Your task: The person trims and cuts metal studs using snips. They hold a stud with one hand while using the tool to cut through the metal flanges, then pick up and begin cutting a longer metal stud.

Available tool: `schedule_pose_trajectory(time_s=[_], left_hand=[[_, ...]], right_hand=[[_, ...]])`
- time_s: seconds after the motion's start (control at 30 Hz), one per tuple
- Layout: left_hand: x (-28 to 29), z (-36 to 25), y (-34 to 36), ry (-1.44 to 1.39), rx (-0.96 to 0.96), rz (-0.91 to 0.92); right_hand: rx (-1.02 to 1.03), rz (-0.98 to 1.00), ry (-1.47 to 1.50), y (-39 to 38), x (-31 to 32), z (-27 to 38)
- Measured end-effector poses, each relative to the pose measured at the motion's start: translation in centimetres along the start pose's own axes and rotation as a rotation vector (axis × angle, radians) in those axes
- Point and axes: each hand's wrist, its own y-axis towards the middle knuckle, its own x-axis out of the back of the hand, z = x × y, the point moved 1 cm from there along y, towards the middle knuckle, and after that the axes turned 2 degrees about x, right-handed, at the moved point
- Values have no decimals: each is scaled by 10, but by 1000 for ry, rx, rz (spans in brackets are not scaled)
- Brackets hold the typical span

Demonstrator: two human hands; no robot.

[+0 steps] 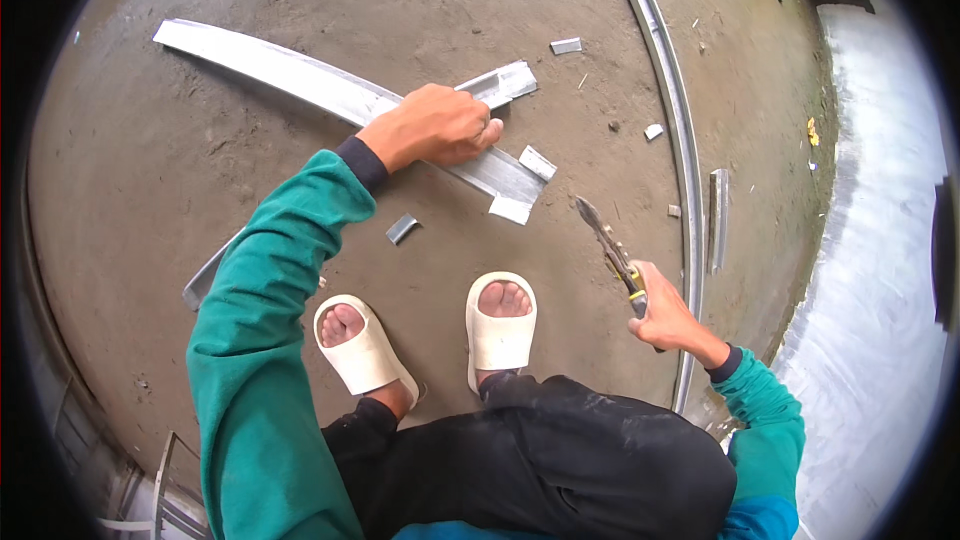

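Observation:
My left hand is closed, knuckles up, on a silvery metal channel where two lengths cross; its fingertips are hidden. One long metal channel runs from the upper left to below this hand, its near end cut into splayed flaps. Another metal channel crosses it, and its cut end pokes out beyond my knuckles. Off to the right, my right hand grips tin snips by their black and yellow handles. The blades point up and to the left, apart from the metal.
A long metal channel lies along the right, with a shorter strip beside it. Small metal offcuts are scattered on the brown ground. My feet in cream slides stand close by. A pale wall borders the right side.

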Motion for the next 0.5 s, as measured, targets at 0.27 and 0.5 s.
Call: schedule_pose_trajectory(time_s=[0.27, 0.5], left_hand=[[4, -11, -14, 18, 57, 114], [5, -17, -27, 51, 44, 58]], right_hand=[[224, -212, -74, 11, -15, 22], [302, -302, -87, 13, -20, 25]])
